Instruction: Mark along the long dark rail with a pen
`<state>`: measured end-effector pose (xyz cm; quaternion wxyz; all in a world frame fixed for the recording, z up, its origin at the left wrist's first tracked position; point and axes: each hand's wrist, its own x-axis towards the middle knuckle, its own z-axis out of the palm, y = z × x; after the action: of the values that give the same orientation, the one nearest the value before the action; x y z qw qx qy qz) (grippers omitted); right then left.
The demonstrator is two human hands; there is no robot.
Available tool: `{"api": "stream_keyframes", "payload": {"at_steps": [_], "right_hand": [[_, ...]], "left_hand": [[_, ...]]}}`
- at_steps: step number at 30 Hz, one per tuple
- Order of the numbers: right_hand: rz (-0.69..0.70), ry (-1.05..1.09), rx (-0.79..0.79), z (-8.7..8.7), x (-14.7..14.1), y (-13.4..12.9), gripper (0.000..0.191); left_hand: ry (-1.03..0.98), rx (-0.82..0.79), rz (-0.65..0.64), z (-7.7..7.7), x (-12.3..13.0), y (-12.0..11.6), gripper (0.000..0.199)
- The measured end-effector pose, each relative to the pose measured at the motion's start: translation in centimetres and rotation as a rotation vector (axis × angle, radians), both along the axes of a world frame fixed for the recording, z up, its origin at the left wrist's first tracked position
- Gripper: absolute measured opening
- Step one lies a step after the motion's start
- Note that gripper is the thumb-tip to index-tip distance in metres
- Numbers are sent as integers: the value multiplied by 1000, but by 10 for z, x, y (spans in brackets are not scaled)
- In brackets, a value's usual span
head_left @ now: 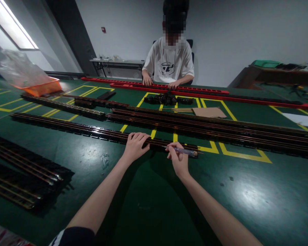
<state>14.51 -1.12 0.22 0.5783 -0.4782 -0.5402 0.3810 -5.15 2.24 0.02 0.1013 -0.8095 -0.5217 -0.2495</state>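
A long black strip (92, 131) with copper-coloured rods lies across the green table in front of me. My left hand (136, 146) rests on it, fingers curled over its far edge and gripping it. Further right, my right hand (178, 158) holds a screwdriver (186, 151) with a clear handle, its thin shaft pointing left over the strip. The tip is too small to make out. Behind this strip lie several similar black strips (149, 119), side by side.
Across the table a person (169, 65) has both hands on long red trays (207, 94). Black parts (166, 99), brown cardboard (209, 112) and an orange basket (43, 87) with plastic bags stand beyond the strips. More black strips (23, 164) lie at the left.
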Motion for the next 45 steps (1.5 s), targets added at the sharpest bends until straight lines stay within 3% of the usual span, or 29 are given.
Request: {"api": "stream_keyframes", "payload": {"at_steps": [45], "right_hand": [[-28,-5,33,2,0,-2,15]], "left_hand": [[22,34,-9,-6,-4,1,41]]}}
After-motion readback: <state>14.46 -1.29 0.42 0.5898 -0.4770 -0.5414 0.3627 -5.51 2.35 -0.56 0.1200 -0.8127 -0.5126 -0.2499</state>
